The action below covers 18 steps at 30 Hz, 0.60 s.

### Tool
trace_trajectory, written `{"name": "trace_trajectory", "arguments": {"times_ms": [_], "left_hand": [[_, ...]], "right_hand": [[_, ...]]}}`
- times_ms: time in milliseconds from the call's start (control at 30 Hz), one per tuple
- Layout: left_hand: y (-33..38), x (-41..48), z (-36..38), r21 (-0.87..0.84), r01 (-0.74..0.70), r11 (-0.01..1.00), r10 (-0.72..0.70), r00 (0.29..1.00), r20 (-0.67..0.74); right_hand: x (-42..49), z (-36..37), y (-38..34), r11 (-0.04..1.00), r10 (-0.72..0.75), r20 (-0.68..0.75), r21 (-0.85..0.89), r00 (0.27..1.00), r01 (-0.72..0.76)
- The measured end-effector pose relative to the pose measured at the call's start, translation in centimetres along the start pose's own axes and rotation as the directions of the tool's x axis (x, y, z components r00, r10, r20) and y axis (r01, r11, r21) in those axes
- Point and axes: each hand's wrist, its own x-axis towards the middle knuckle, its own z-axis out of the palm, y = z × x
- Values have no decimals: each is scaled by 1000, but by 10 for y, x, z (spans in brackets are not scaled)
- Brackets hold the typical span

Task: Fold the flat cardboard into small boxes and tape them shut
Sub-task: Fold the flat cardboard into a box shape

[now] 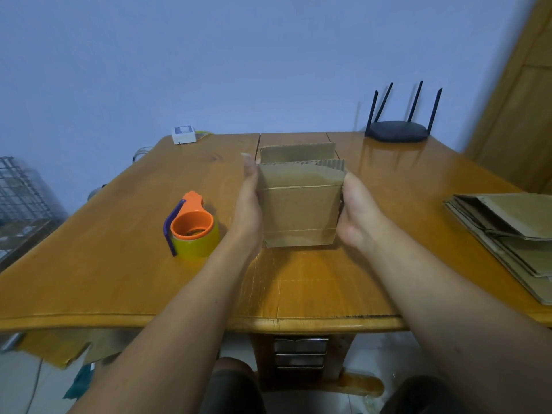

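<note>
From my seat at the far end of the feed, I see a plain pale blue wall (239, 55) filling the upper half, evenly lit with no hard shadows. A glossy orange-brown wooden surface (104, 249) with rounded corners runs up against it. At its far edge stand a black router (395, 131) with four upright antennas and, well apart to the left, a small white box (183, 134). A wooden panel (519, 100) rises at the right. A wire rack (21, 189) stands at the left. Beneath the surface I make out small drawers (300, 352) and a light floor (18, 383).
</note>
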Motion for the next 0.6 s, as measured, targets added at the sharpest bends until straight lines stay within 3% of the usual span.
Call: {"name": "trace_trajectory", "arguments": {"times_ms": [267, 433, 600], "left_hand": [[-2, -1, 1, 233, -111, 966, 122, 992, -32], [0, -3, -1, 250, -150, 957, 166, 985, -44], [-7, -1, -3, 265, -170, 949, 193, 979, -63]], "right_hand": [[-2, 6, 4, 999, -40, -3, 34, 999, 40], [-1, 8, 9, 993, -113, 65, -10, 991, 114], [2, 13, 13, 997, -65, 81, -30, 995, 67]]}}
